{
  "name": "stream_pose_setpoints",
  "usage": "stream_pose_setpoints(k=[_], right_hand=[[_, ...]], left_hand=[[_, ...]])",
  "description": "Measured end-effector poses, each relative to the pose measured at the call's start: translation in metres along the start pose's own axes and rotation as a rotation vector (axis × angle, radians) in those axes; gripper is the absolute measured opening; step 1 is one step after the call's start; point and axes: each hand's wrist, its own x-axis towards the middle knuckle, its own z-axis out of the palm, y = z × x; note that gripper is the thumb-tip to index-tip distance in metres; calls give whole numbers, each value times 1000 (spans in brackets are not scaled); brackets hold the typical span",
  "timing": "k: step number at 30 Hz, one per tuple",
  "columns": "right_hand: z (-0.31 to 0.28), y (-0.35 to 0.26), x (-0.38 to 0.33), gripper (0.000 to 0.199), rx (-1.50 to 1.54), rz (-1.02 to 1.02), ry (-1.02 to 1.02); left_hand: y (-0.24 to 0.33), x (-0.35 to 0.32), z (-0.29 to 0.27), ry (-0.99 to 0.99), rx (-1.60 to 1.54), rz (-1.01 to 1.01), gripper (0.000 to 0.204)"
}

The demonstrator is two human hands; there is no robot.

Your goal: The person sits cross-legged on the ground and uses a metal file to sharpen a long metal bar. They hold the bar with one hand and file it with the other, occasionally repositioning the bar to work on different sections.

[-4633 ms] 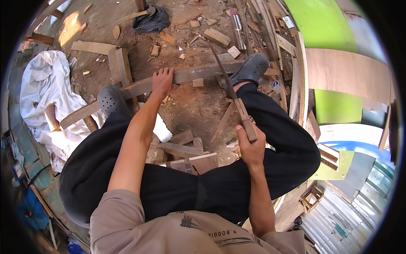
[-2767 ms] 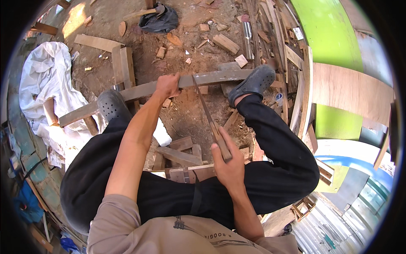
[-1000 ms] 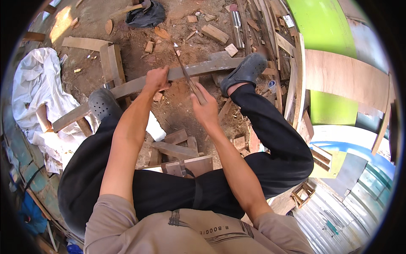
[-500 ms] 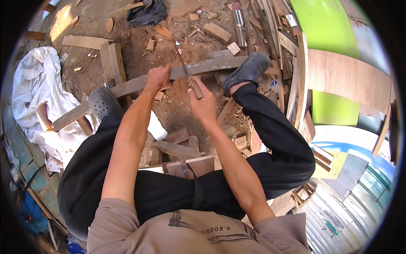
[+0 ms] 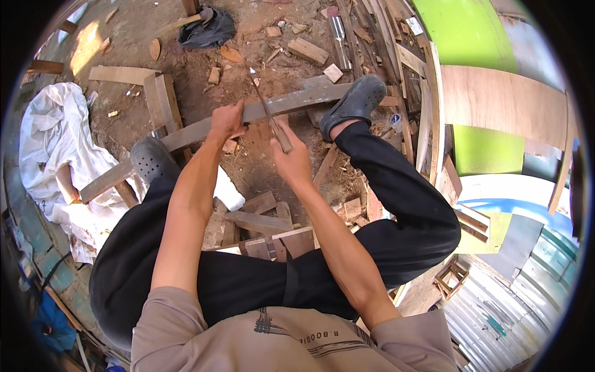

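A long, narrow wooden plank (image 5: 192, 132) lies slantwise across in front of me, from lower left to upper right. My left hand (image 5: 228, 118) is closed round its near middle. In my right hand (image 5: 291, 160) is the wooden handle of a handsaw (image 5: 263, 100), whose thin dark blade crosses the plank just right of my left hand and points away from me. My left foot in a grey clog (image 5: 152, 159) presses on the plank's left part. The other grey clog (image 5: 359, 102) rests on its right end. How deep the blade sits cannot be made out.
Wood offcuts (image 5: 266, 221) lie between my legs, beside a white block (image 5: 229, 189). White cloth (image 5: 52, 133) is heaped at left. A hammer (image 5: 181, 23) lies by a black plastic bag (image 5: 214, 32) at the back. Long boards (image 5: 436, 111) and green panels (image 5: 465, 34) line the right.
My right hand has drawn the saw slightly back toward me. The left hand stays on the plank, and the whole view has shifted a little.
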Motion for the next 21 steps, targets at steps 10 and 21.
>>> stream_pose_setpoints(k=[10, 21], right_hand=[[-8, 9, -14, 46, -72, -67, 19], [-32, 3, -74, 47, -57, -151, 7]], left_hand=[[10, 0, 7, -23, -28, 4, 59], [0, 0, 9, 17, -16, 18, 58]])
